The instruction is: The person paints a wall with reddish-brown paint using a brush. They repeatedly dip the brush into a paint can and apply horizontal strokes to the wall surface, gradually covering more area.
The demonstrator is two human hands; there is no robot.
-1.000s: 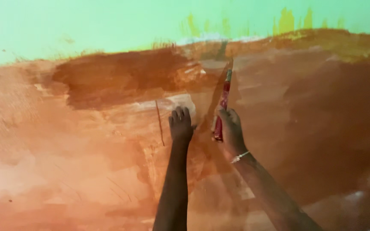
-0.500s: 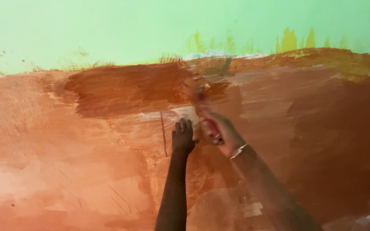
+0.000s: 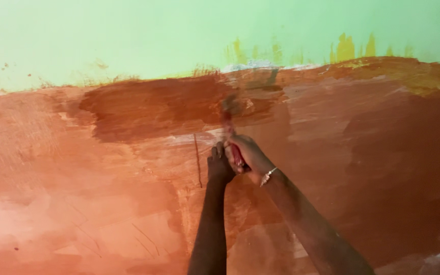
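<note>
Two hands (image 3: 232, 160), one paintbrush (image 3: 230, 130), one wall (image 3: 103, 193).

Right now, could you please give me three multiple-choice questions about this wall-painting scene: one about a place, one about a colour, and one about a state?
1. Where is the left hand?
A. flat on the wall
B. hanging below the picture
C. on the green band

2. What colour is the top band of the wall?
A. blue
B. light green
C. grey

3. What is the right hand doing?
A. resting open
B. pointing one finger
C. gripping a red-handled brush

Answers:
1 A, its palm lies on the brown paint.
2 B, pale green shows above the brown coat.
3 C, its fingers close round the red-handled brush, whose head is blurred.
</note>
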